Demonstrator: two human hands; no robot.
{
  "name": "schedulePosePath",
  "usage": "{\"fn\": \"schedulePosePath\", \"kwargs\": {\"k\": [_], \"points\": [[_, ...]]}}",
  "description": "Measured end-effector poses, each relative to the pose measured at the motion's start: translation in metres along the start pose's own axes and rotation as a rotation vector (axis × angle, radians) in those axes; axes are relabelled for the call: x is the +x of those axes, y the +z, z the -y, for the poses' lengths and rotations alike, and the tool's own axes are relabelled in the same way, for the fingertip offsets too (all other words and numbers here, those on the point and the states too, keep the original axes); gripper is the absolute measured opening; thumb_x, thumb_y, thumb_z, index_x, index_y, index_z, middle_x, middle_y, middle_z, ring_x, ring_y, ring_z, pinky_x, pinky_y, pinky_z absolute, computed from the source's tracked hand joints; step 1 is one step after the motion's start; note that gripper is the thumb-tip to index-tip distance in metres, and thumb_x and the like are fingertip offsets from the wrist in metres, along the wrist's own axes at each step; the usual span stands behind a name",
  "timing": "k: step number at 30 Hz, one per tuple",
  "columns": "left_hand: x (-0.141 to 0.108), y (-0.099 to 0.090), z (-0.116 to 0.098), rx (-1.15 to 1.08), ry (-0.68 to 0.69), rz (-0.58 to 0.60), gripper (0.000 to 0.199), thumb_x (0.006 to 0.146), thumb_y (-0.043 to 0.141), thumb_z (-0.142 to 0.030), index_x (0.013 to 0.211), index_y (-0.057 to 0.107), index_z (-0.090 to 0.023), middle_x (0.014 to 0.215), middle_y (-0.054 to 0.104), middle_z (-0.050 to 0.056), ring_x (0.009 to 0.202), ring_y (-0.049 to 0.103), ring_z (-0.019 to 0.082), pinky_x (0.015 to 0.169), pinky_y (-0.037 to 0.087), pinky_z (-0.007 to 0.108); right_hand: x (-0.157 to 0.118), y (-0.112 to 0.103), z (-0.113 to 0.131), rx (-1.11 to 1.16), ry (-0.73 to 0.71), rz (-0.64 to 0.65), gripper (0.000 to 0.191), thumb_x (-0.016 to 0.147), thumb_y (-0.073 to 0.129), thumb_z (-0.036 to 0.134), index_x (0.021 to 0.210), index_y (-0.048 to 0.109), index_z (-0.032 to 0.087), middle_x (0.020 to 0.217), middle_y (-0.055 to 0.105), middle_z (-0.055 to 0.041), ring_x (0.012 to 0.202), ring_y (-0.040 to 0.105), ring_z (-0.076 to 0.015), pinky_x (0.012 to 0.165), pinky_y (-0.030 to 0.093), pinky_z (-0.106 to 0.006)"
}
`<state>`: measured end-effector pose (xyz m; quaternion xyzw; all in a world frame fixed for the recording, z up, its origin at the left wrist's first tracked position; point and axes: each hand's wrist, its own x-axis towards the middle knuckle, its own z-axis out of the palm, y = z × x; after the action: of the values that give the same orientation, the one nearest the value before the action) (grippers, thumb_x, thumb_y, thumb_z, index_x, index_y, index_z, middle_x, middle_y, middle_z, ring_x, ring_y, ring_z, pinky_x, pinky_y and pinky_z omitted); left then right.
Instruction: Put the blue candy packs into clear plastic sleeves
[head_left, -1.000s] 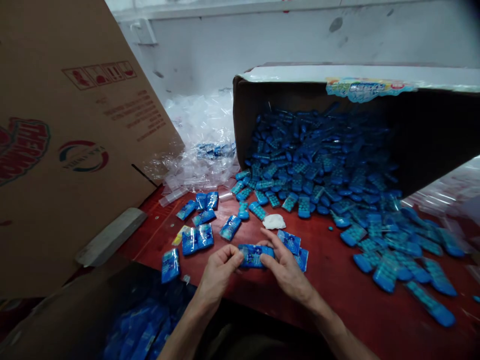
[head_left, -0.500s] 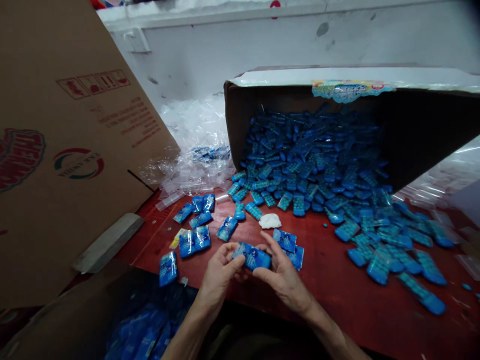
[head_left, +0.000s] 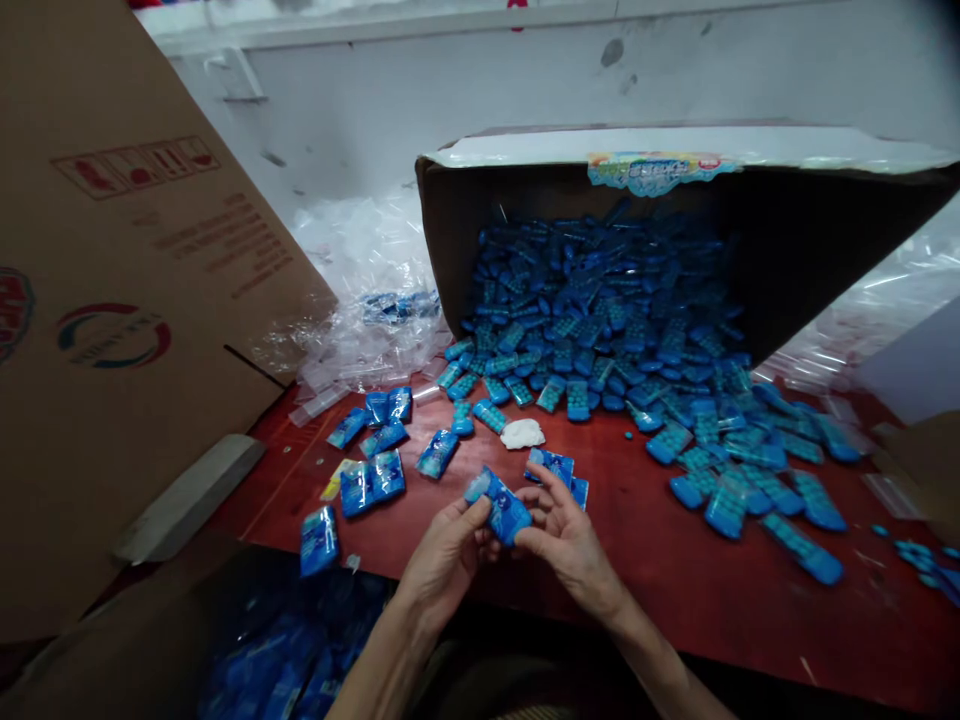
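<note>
A blue packet is held up between both hands over the front edge of the red table. My left hand pinches its left side with the thumb on top. At its lower right corner, the thumb and fingers of my right hand grip it. Flat blue cards lie just behind my right hand, partly hidden by it. Several glossy blue packets lie to the left. Behind the hands is a crumpled white piece.
A tipped carton spills many blue containers with turquoise pellets across the right side. Clear plastic sleeves are heaped at back left. A large cardboard box stands left, and blue packets lie below the table edge.
The held packet has turned, its left end now pointing up and away. Both hands still hold it. The camera view has shifted slightly to the right.
</note>
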<state>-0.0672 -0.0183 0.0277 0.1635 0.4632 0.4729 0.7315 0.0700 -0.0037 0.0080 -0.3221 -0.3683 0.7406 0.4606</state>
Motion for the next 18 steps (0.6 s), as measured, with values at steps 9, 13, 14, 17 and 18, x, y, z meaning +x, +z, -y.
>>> {"fn": "schedulePosePath", "kwargs": {"k": [9,13,14,17,18], "points": [[0.004,0.007,0.015,0.034,-0.041,0.061,0.021,0.07,0.059,-0.032,0.074,0.061,-0.011,0.064,0.061,0.003,0.05,0.05,0.008,0.048,0.038,0.02,-0.003,-0.02,-0.005,0.043,0.002,-0.011,0.063,0.062,0.067,0.024,0.117,0.037,0.027,0.084,0.048,0.002,0.06,0.051,-0.008,0.047,0.042,-0.018],[0.004,0.012,0.018,0.08,-0.035,0.077,0.027,0.07,0.058,-0.037,0.075,0.061,-0.011,0.066,0.063,0.005,0.051,0.052,0.01,0.049,0.037,0.022,-0.007,-0.022,-0.006,0.061,0.034,-0.029,0.056,0.067,0.063,0.03,0.116,0.036,0.025,0.083,0.049,0.0011,0.055,0.051,-0.0077,0.047,0.043,-0.021],[0.004,0.013,0.018,0.098,-0.028,0.059,0.028,0.069,0.059,-0.038,0.075,0.061,-0.011,0.065,0.063,0.005,0.052,0.053,0.01,0.049,0.038,0.022,-0.008,-0.022,-0.006,0.038,0.028,-0.042,0.055,0.068,0.062,0.029,0.116,0.036,0.024,0.081,0.049,0.0015,0.054,0.051,-0.0077,0.047,0.043,-0.021],[0.004,0.015,0.018,0.146,-0.023,-0.006,0.028,0.065,0.062,-0.037,0.073,0.06,-0.01,0.062,0.063,0.005,0.05,0.053,0.01,0.047,0.037,0.021,-0.011,-0.023,-0.006,-0.053,-0.032,-0.087,0.058,0.068,0.062,0.024,0.118,0.033,0.026,0.08,0.048,0.0026,0.055,0.05,-0.007,0.048,0.044,-0.02],[0.005,0.016,0.019,0.16,-0.026,-0.016,0.028,0.065,0.062,-0.037,0.073,0.06,-0.01,0.061,0.063,0.005,0.049,0.053,0.01,0.047,0.037,0.021,-0.013,-0.022,-0.006,-0.076,-0.054,-0.099,0.059,0.068,0.061,0.022,0.12,0.032,0.027,0.082,0.047,0.0024,0.057,0.05,-0.0069,0.049,0.044,-0.02]]}}
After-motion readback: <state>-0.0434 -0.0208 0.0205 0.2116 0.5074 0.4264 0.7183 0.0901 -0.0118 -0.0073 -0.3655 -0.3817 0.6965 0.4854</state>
